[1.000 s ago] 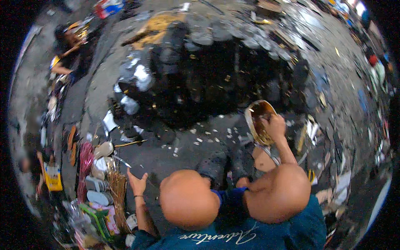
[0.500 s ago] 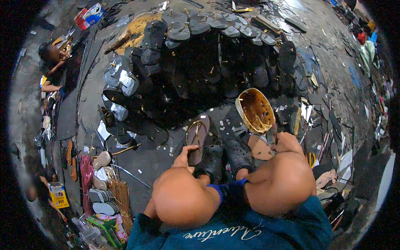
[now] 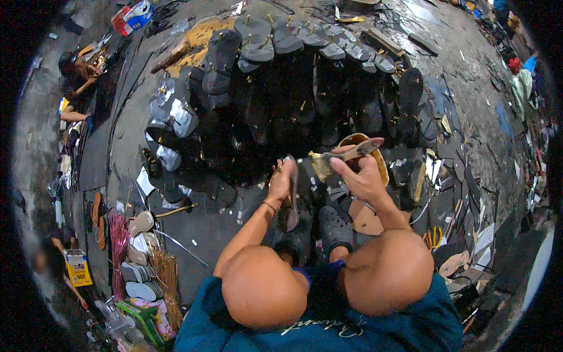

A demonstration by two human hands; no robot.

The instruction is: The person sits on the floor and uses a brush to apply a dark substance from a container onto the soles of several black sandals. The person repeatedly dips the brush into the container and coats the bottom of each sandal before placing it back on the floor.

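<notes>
My left hand (image 3: 281,180) grips a sandal (image 3: 294,202) with a dark brown sole, turned up on its edge so that it shows narrow; its straps are mostly hidden behind the fingers. Across from it, my right hand (image 3: 365,176) is closed around a flat brush (image 3: 362,149). The pale, stained bristles point left toward the sandal, with a gap between them. Behind the right hand stands a tub (image 3: 384,167) with brown residue inside, partly covered by hand and brush. A tan sole-shaped piece (image 3: 365,220) lies below my right wrist.
Dark sandal soles (image 3: 255,39) form an arc ahead. Black clogs (image 3: 335,226) are on my feet. Left are bundled sticks (image 3: 166,284), pale soles (image 3: 142,223) and a yellow box (image 3: 78,268). Another person (image 3: 75,73) sits far left. Scraps and yellow-handled scissors (image 3: 437,237) lie right.
My left hand has raised the sandal and tipped it from lying face up onto its edge. My right hand has come up and leftward from beside the tub, bringing the brush near the sandal.
</notes>
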